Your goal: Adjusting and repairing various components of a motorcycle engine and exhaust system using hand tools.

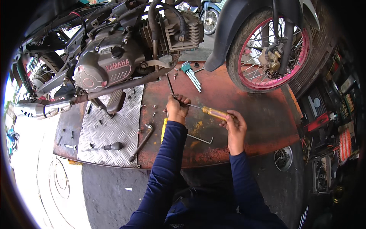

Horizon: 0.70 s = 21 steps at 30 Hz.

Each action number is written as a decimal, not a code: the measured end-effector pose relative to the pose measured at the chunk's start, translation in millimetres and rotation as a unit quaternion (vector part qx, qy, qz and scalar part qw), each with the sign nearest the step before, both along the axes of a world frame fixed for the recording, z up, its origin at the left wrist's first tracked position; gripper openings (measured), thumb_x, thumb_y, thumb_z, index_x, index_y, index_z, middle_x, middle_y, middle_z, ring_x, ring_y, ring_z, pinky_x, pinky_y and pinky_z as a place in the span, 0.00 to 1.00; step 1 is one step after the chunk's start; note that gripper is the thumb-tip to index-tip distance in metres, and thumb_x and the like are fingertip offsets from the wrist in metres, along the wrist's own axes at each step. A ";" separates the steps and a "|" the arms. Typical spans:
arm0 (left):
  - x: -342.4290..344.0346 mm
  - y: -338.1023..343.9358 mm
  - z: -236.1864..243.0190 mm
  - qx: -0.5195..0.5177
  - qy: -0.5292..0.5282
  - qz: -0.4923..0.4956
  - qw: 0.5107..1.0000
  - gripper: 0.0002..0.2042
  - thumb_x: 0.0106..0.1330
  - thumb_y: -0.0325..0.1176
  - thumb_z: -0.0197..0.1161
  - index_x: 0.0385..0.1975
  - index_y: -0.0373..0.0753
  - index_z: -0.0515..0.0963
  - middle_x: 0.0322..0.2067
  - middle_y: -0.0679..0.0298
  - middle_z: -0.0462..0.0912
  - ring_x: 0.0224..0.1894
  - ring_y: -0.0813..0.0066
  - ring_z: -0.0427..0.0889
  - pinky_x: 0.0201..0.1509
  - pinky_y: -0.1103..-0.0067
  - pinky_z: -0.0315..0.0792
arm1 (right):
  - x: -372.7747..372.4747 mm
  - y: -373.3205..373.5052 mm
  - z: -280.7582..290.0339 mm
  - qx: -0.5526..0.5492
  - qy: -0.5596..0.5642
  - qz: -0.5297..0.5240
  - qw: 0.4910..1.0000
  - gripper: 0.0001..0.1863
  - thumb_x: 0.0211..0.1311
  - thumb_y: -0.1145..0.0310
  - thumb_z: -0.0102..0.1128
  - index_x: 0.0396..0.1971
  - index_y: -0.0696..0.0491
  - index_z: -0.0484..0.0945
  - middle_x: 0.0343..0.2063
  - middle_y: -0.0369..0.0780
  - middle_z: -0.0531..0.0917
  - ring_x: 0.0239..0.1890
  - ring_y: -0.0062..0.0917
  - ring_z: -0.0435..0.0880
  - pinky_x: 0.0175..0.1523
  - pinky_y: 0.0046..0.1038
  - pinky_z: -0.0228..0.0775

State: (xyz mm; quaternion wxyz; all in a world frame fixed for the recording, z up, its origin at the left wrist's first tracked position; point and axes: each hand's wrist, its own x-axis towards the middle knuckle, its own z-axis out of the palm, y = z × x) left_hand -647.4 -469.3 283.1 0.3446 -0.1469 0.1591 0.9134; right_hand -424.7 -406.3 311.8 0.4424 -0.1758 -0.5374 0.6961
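The right hand point(235, 125), half-curled, is pinching the screwdriver point(214, 113) by its handle, right of and below the engine point(127, 51), while the left hand point(177, 108), fist closed, is gripping a dark rod point(170, 84), apparently steadying it beside the shaft.

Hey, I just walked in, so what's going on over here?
A person is working at a dusty grey motorcycle engine. Their right hand holds a screwdriver with a translucent amber handle, its shaft pointing to the closed left hand. That hand seems to grip a thin dark rod-like part. A teal-holder hex key set lies untouched on the rusty reddish metal platform.
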 end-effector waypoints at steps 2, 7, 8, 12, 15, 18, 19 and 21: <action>-1.8 9.6 0.9 0.019 0.019 0.021 0.999 0.13 0.67 0.38 0.40 0.19 0.44 0.60 0.15 0.70 0.56 0.16 0.77 0.54 0.21 0.78 0.54 | -10.2 32.3 -7.3 -0.045 -0.034 -0.002 0.998 0.07 0.61 0.76 0.55 0.39 0.59 0.75 0.29 0.37 0.76 0.25 0.17 0.77 0.30 0.21 0.74; -3.1 16.9 -6.5 -0.020 0.034 0.063 0.997 0.13 0.67 0.38 0.41 0.20 0.45 0.62 0.15 0.70 0.58 0.17 0.75 0.55 0.23 0.76 0.55 | -23.4 64.6 -20.4 -0.039 -0.099 0.042 0.993 0.06 0.61 0.77 0.52 0.38 0.60 0.75 0.28 0.37 0.77 0.23 0.18 0.77 0.27 0.21 0.73; -4.8 18.6 -8.7 -0.002 0.056 0.054 0.997 0.13 0.67 0.38 0.41 0.20 0.45 0.62 0.15 0.70 0.58 0.17 0.75 0.55 0.23 0.76 0.55 | -26.2 67.9 -22.8 -0.046 -0.119 0.050 0.991 0.07 0.61 0.77 0.52 0.38 0.61 0.75 0.28 0.38 0.78 0.23 0.18 0.78 0.27 0.21 0.74; -14.5 26.3 -15.1 -0.015 0.097 0.083 0.992 0.12 0.65 0.38 0.45 0.19 0.44 0.60 0.15 0.67 0.58 0.18 0.73 0.58 0.23 0.75 0.54 | -38.3 85.3 -33.0 -0.036 -0.138 0.071 0.987 0.08 0.62 0.76 0.51 0.39 0.62 0.74 0.30 0.39 0.79 0.24 0.20 0.79 0.29 0.21 0.75; -16.2 28.7 -14.7 -0.051 0.113 0.122 0.985 0.14 0.68 0.40 0.44 0.19 0.44 0.61 0.15 0.68 0.57 0.18 0.73 0.57 0.24 0.74 0.56 | -50.7 97.1 -38.4 -0.058 -0.169 0.075 0.981 0.09 0.62 0.76 0.51 0.40 0.63 0.74 0.31 0.39 0.79 0.25 0.21 0.80 0.31 0.22 0.76; -9.4 25.7 -10.8 -0.062 0.121 0.163 0.977 0.15 0.69 0.41 0.44 0.19 0.43 0.61 0.15 0.67 0.58 0.18 0.72 0.59 0.24 0.74 0.58 | -67.9 103.9 -40.3 -0.069 -0.194 0.092 0.974 0.10 0.62 0.74 0.50 0.40 0.62 0.75 0.30 0.39 0.79 0.25 0.20 0.80 0.30 0.22 0.76; -6.6 23.3 -9.0 -0.060 0.128 0.162 0.977 0.15 0.69 0.41 0.44 0.19 0.43 0.61 0.15 0.67 0.58 0.18 0.72 0.59 0.24 0.74 0.58 | -72.6 106.7 -39.5 -0.055 -0.220 0.100 0.969 0.10 0.61 0.74 0.50 0.38 0.62 0.76 0.28 0.39 0.79 0.23 0.20 0.79 0.28 0.22 0.74; -0.6 18.7 -5.5 -0.084 0.139 0.194 0.968 0.16 0.70 0.43 0.43 0.20 0.42 0.61 0.15 0.66 0.60 0.18 0.72 0.61 0.24 0.74 0.60 | -78.9 109.9 -37.7 -0.041 -0.246 0.108 0.962 0.10 0.61 0.73 0.50 0.37 0.62 0.77 0.26 0.39 0.79 0.22 0.19 0.78 0.26 0.21 0.73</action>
